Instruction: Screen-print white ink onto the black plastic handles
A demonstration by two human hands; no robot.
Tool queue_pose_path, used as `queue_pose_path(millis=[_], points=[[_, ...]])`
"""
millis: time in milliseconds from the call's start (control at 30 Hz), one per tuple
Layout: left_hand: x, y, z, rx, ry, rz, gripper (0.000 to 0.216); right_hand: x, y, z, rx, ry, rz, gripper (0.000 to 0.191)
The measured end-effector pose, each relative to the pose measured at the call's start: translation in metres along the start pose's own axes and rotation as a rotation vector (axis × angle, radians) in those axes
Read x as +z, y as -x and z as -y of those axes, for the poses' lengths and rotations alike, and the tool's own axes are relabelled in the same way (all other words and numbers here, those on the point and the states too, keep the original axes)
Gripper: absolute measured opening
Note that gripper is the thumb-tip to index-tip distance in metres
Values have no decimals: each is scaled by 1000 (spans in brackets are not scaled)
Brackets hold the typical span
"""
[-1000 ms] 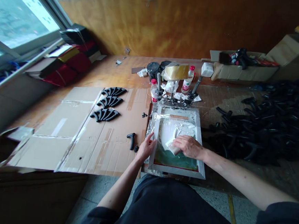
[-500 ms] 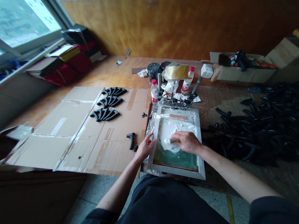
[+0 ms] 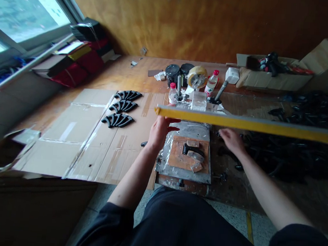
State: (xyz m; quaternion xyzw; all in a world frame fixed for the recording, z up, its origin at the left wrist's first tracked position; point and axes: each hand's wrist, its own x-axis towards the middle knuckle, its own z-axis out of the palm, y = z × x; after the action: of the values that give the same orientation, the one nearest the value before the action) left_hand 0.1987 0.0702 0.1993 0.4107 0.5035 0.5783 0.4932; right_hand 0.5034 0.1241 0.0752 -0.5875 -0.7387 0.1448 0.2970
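The left hand (image 3: 160, 132) reaches up to the yellow-edged printing screen frame (image 3: 246, 123), which is raised on its hinge and shows edge-on as a long yellow bar. The fingers (image 3: 172, 120) curl under the near-left end of the frame, grasping it. Below the frame lies the foil-wrapped metal base plate (image 3: 183, 170), at the near edge of the worn wooden worktable (image 3: 128, 74). On the plate sits an orange-brown wooden jig board (image 3: 180, 156), and on that board lies a black curved plastic handle (image 3: 193, 150), with small wooden blocks just beside it.

The right hand (image 3: 232, 139) hovers just right of the base plate, under the raised frame, with fingers loosely spread and holding nothing. Beyond it, farther right of the plate, spreads a large heap of black plastic handles (image 3: 301, 149).

Left of the base plate lies a flattened brown cardboard sheet (image 3: 89, 140), and on its far part stand three neat rows of black handles (image 3: 121, 108). A single black part (image 3: 143, 144) lies between the cardboard and the plate, partly hidden by the left wrist. Behind the plate, past the hinge clamps, stand two small red-capped plastic bottles (image 3: 211, 83), two dark round tins (image 3: 173, 72) and a roll of yellowish packing tape (image 3: 197, 77). An open cardboard box (image 3: 269, 80) sits far right of these.
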Motion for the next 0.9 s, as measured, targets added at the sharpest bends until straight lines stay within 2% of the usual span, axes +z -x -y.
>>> queue_pose_path(millis=[67, 133, 200, 267, 300, 333, 400, 467, 500, 567, 633, 700, 733, 800, 867, 900], points=[[4, -6, 0, -15, 75, 29, 68, 32, 28, 19, -150, 47, 128, 18], [4, 2, 16, -73, 114, -34, 68, 59, 48, 41, -232, 152, 229, 17], [4, 25, 45, -293, 134, 8, 64, 75, 63, 61, -163, 228, 272, 12], [6, 56, 79, -627, 114, 173, 63, 80, 73, 80, -59, 211, 251, 8], [8, 71, 94, -718, 126, 208, 62, 80, 78, 89, -57, 171, 237, 9], [10, 84, 107, -757, 163, 219, 60, 79, 81, 96, -104, 115, 235, 10], [7, 97, 122, -745, 211, 140, 55, 72, 83, 102, -286, -15, 274, 13], [-10, 93, 128, -675, 146, 13, 52, 62, 78, 86, -395, -72, 277, 16], [-26, 85, 129, -632, 59, -56, 50, 56, 74, 69, -380, -43, 244, 18], [-70, 65, 129, -554, -208, -174, 50, 44, 65, 20, -230, 120, 139, 22], [-119, 48, 132, -585, -561, -285, 50, 37, 63, -36, -98, 297, 162, 30], [-158, 40, 139, -678, -818, -346, 50, 34, 68, -81, -87, 375, 220, 33], [-171, 40, 143, -721, -893, -349, 51, 34, 73, -95, -88, 388, 210, 33], [-184, 41, 153, -766, -968, -308, 51, 34, 81, -101, -70, 386, 102, 34], [-186, 41, 158, -777, -1051, -239, 53, 36, 85, -82, -42, 361, -21, 37], [-185, 40, 158, -775, -1091, -206, 55, 37, 85, -66, -53, 329, -40, 40]])
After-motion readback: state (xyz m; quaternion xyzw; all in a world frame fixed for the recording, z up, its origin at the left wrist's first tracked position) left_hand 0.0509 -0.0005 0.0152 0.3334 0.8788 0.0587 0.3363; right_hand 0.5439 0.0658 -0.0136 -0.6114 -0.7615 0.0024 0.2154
